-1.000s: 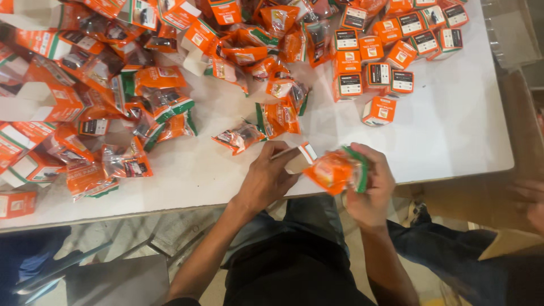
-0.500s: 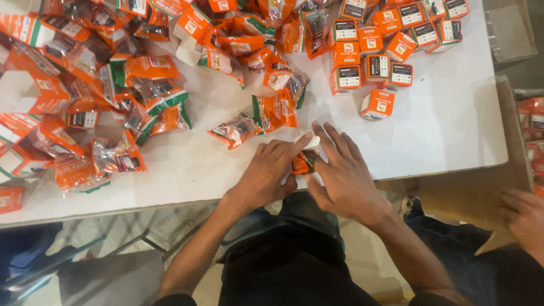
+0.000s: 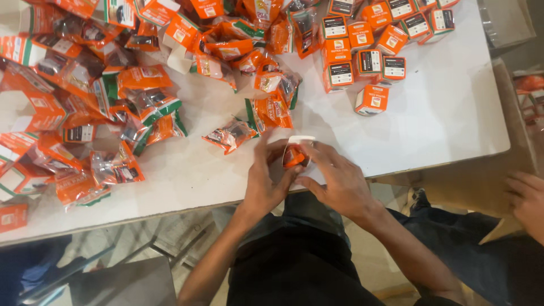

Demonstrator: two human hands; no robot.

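The left hand and the right hand meet at the near edge of the white bench. Both hands are closed around one small orange box. The left fingers press on its left side and the right fingers wrap its right side and top. The box has a white flap that sticks up at the top. It sits just above the bench, between the two hands.

Just past the hands lies a clear bag with orange on it, flat on the bench. Next to it is another orange bag. Farther back and to the left is a big messy pile of orange bags and flat boxes. It covers most of that side of the bench.

To the back right, small orange boxes with white labels stand close together in rows. One orange box stands alone, a bit nearer to the hands.

At the right edge, another person's hand rests on a brown cardboard box beside the bench.
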